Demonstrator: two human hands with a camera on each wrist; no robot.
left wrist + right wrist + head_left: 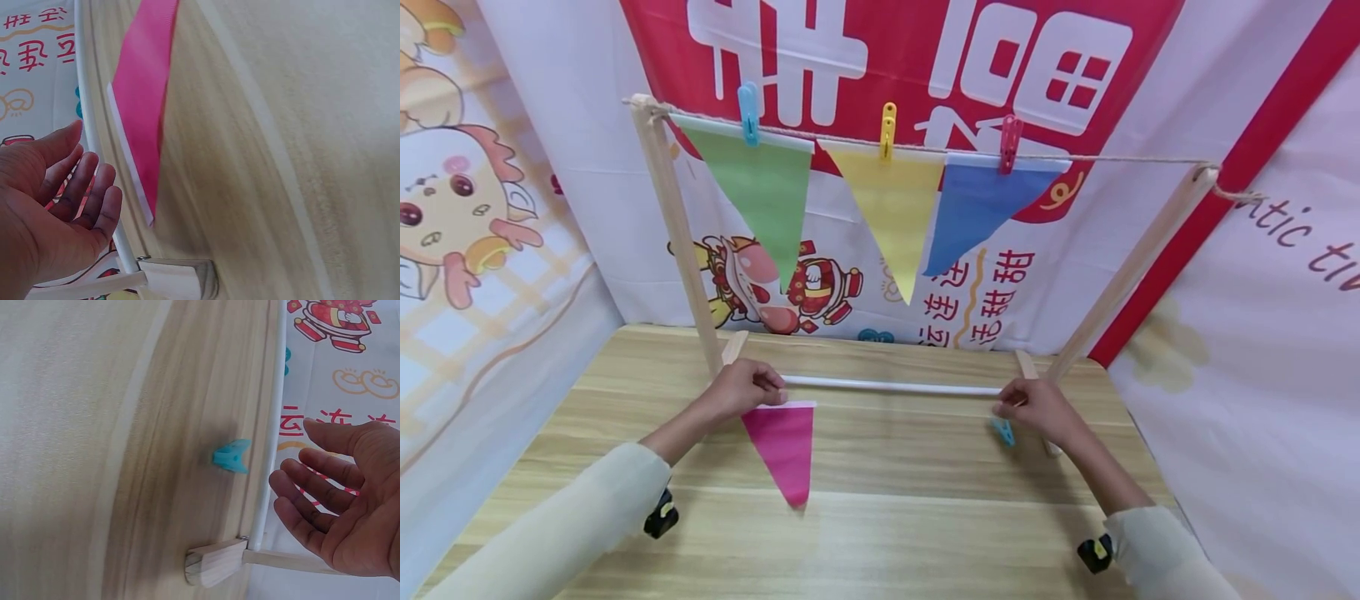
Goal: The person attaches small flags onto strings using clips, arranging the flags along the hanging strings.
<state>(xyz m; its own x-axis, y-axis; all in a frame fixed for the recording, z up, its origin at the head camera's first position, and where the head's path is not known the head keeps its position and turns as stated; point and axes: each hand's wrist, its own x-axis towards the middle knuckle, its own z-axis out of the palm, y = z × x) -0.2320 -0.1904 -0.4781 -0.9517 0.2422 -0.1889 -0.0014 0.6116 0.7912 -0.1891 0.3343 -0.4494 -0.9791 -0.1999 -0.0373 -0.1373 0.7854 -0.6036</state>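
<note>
My left hand (747,389) hovers above the back left of the table, its fingers loosely bent around nothing in the left wrist view. Below it lies a pink triangular pennant (786,454) with a white top edge. On the right, my right hand (1036,406) is likewise empty, fingers relaxed and spread in the right wrist view. A small light-blue clothespin (232,456) lies on the table near its fingertips. Between the hands a white rod (891,384) runs low across the wooden frame.
Two wooden posts (673,225) carry a twine (1138,159). From it hang a green pennant (767,192), a yellow pennant (895,196) and a blue pennant (981,196), under blue, yellow and red clothespins. Printed cloth (587,125) surrounds the wood-grain table (910,533).
</note>
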